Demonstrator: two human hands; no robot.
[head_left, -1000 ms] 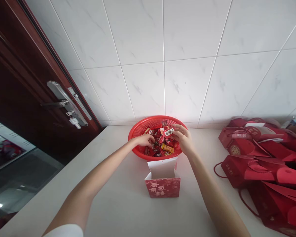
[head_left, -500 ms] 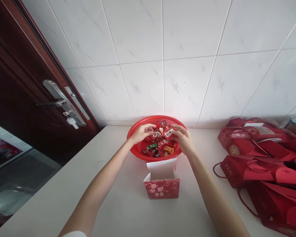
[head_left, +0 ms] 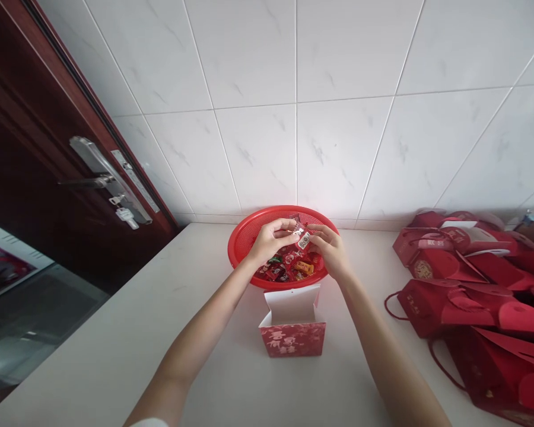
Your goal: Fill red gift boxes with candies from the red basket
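Over a red plastic basket (head_left: 244, 228) of wrapped candies (head_left: 289, 258), my two hands are close together. My left hand (head_left: 270, 240) pinches a dark red wrapped candy (head_left: 298, 228) between thumb and fingers. In my right hand (head_left: 330, 249) is a red and white wrapped candy (head_left: 304, 240), gripped at its edge. The two candies overlap or touch between the hands; I cannot tell which. Just in front of the basket stands a red paper gift box (head_left: 292, 341), upright with its top open and its pale inside showing.
Several red gift boxes (head_left: 454, 302) with cord handles crowd the right side of the white tabletop (head_left: 213, 356). A tiled wall (head_left: 258, 160) rises right behind the basket. To the left is a dark wooden door (head_left: 35, 118) with keys (head_left: 127, 217) hanging in its lock.
My left hand has moved right with its candy, closing the gap to my right hand. My right hand has barely moved. The gift box stays in place.
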